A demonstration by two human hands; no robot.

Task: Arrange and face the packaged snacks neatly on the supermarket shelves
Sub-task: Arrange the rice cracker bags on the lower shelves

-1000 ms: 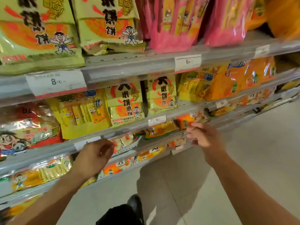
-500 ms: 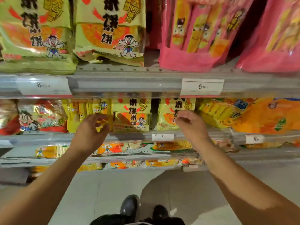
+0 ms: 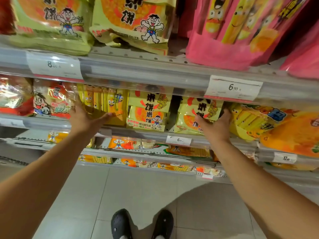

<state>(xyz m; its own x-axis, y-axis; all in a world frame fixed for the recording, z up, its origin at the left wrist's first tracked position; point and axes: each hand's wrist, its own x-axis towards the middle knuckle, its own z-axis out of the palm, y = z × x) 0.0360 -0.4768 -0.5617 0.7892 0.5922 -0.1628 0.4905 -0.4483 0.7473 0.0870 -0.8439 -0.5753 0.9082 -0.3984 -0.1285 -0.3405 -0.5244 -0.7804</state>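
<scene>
On the middle shelf (image 3: 120, 131) stands a yellow stick-snack bag (image 3: 103, 102). My left hand (image 3: 84, 120) grips it from the left, thumb across its lower front. Two yellow rice cracker packs stand to its right. The left pack (image 3: 148, 114) is untouched. My right hand (image 3: 216, 125) holds the right pack (image 3: 196, 111), thumb on its front and fingers around its right edge. A dark gap separates the two packs.
Red foil bags (image 3: 51, 100) sit left of my left hand, and yellow and orange bags (image 3: 291, 131) right of my right hand. Green-yellow bags (image 3: 131, 23) and pink bags (image 3: 233, 31) fill the upper shelf. Lower shelves hold small packs. My shoes (image 3: 120, 225) stand on the tiled floor.
Both hands have risen from the lower shelf edge to the middle shelf and spread apart. The left has taken hold of the stick-snack bag, the right the rice cracker pack. The view has moved closer.
</scene>
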